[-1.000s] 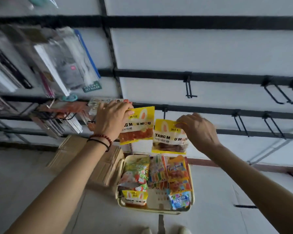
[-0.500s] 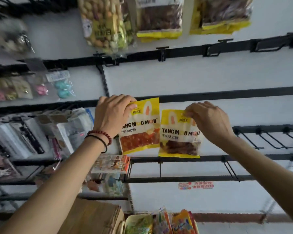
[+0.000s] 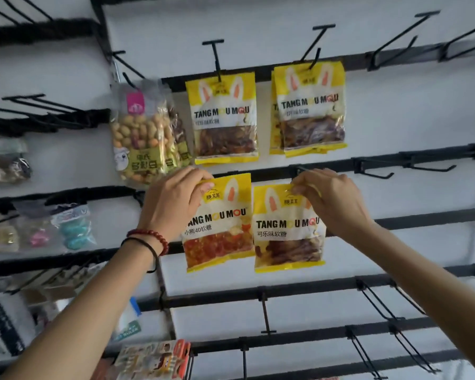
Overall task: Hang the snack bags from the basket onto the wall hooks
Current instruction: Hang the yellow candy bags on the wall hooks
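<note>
Just below the black rail [image 3: 272, 171], two yellow rabbit-eared bags are hanging upright side by side. The left hand [image 3: 173, 204] is pinching the orange gummy bag [image 3: 220, 231] by its top, and the right hand [image 3: 329, 201] is pinching the brown gummy bag [image 3: 288, 237]. Above the rail, a third bag [image 3: 225, 124] and a fourth bag [image 3: 310, 111] are hanging on wall hooks [image 3: 216, 58].

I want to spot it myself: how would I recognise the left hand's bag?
On the white wall with black rails, below the hanging yellow bags, the left hand grips a yellow Tang Mou Mou bag by its top corner. Its window shows red-orange sweets, while the right-hand bag and those above show dark brown ones.
</note>
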Tool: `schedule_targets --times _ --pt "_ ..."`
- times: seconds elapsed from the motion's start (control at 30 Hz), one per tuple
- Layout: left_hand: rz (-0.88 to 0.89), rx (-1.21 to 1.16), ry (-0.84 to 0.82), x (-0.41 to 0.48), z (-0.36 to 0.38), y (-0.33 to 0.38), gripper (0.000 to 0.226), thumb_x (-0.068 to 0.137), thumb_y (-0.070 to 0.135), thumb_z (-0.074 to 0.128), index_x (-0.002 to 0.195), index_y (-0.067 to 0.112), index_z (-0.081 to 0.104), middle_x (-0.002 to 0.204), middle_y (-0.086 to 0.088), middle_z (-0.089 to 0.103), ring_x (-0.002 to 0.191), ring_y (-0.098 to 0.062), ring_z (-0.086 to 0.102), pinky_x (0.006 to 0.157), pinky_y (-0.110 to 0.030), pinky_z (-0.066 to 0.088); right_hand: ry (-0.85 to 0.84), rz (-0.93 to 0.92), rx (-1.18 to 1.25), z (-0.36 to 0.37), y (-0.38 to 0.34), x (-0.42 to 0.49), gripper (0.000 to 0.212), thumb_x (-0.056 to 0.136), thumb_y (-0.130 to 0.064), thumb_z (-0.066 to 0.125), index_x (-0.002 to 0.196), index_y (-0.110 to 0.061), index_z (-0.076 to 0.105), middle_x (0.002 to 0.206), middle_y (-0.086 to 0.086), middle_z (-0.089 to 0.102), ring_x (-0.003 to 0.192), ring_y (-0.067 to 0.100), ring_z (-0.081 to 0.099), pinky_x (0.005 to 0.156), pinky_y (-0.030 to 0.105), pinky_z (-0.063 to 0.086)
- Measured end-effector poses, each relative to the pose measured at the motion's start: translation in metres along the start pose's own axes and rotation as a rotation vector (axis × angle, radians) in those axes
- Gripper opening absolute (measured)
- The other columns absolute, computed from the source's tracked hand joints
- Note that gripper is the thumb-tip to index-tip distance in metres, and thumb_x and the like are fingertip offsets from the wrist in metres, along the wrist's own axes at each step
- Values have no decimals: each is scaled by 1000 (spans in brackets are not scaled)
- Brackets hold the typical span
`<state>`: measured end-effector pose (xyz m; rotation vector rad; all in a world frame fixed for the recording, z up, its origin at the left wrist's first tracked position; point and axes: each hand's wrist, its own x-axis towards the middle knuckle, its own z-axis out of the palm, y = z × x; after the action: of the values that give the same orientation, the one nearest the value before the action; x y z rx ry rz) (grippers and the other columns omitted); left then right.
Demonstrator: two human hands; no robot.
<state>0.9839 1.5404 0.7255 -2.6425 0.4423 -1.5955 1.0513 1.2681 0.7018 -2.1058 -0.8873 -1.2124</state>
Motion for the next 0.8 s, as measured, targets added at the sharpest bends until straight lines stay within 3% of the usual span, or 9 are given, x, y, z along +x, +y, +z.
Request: schedule_targets --times 0.2,0.33,0.5,0.6,0.8 --pt "-34 119 7 28 -11 -11 21 92 34 42 89 25 61 87 11 67 79 -15 63 70 -28 29 82 -79 -29 -10 1 61 7 84 -19 64 84 -14 69 85 -1 72 80 24 66 61 29 42" --pt "-55 147 18 38 -19 -22 18 91 35 44 88 27 60 87 13 67 81 -15 62 70 -31 30 78 -63 25 -11 -9 102 10 88 -21 62 93 -16 70 91 -1 71 84 20 63 62 27 39" --pt "-42 164 72 54 -39 -34 19 88 34 47 84 26 63 85 12 68 78 -13 63 74 -28 28 6 13 131 -9 -26 163 11 88 -32 60 92 -25 68 76 -5 67 57 4 49 50 23 32" --pt "-56 198 73 59 -51 -38 23 87 38 44 84 28 64 86 14 69 80 -11 63 74 -23 24 23 59 185 -6 -36 190 10 88 -33 59 91 -26 67 67 -4 64 53 1 48 48 25 31" --pt "-119 195 76 67 -55 -51 27 87 43 39 85 32 63 88 18 67 83 -8 61 72 -26 30 59 102 316 0 -55 218 8 87 -36 60 89 -31 66 64 -5 64 53 3 52 49 26 32"
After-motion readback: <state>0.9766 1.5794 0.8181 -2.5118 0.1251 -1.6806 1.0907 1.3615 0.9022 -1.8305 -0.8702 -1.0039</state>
